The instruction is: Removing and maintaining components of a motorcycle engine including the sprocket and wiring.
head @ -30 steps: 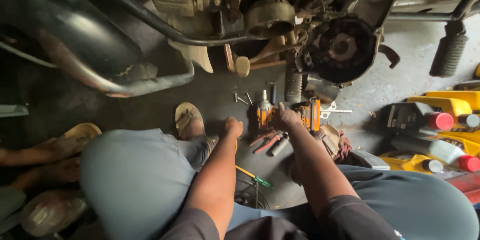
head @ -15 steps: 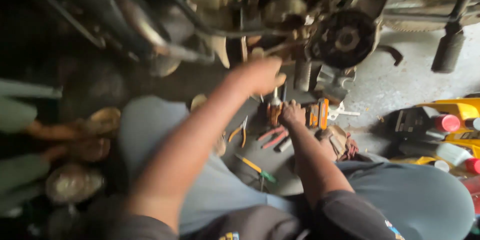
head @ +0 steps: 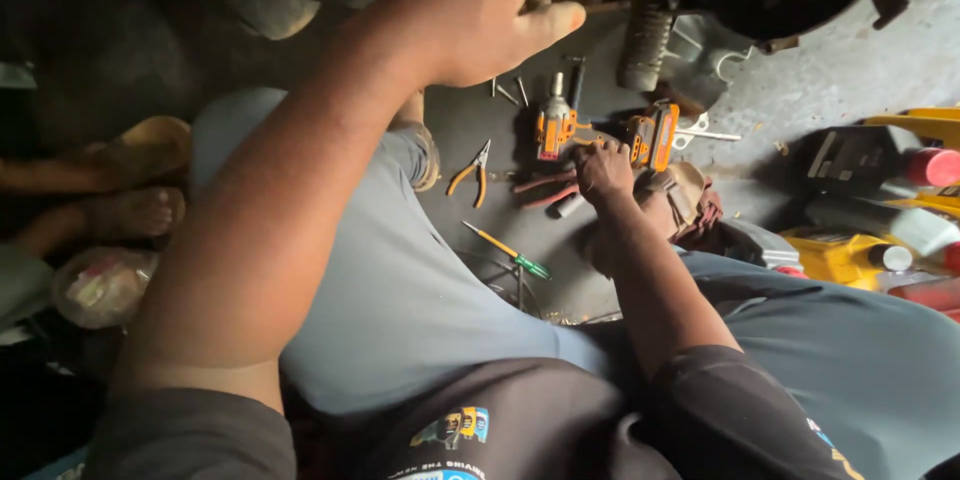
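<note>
an orange and black power tool [head: 556,125] lay flat on the dark floor, nose up-frame, beside a second orange and black one [head: 652,136]. red-handled tools [head: 545,190] lay just below them.

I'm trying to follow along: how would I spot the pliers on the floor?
Start at the grey-trousered knee, then look to the dark floor just past it. The pliers lie there alone, left of the orange power tools. Their curved yellow handles set them apart from the straight green-tipped screwdriver nearby.
</note>
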